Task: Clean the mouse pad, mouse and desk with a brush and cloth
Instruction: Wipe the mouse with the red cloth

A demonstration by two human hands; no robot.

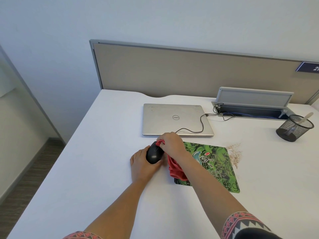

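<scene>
My left hand (pixel 140 163) cradles a black mouse (pixel 154 154) from below, just left of the mouse pad. My right hand (pixel 171 144) is closed on a red cloth (pixel 174 168) and presses a bunched corner of it against the mouse's front end; the rest of the cloth hangs down onto the pad. The green patterned mouse pad (pixel 217 167) lies flat on the white desk (pixel 96 152). A patch of pale crumbs (pixel 235 153) is scattered on the desk by the pad's far right corner. A pale handle (pixel 306 118), possibly the brush, stands in a mesh cup.
A closed silver laptop (pixel 176 119) lies behind the hands, its black cable (pixel 201 125) running to an open cable tray (pixel 250 111). A black mesh pen cup (pixel 293 128) stands at the right. A beige partition (pixel 189 71) backs the desk. The desk's left edge drops to the floor.
</scene>
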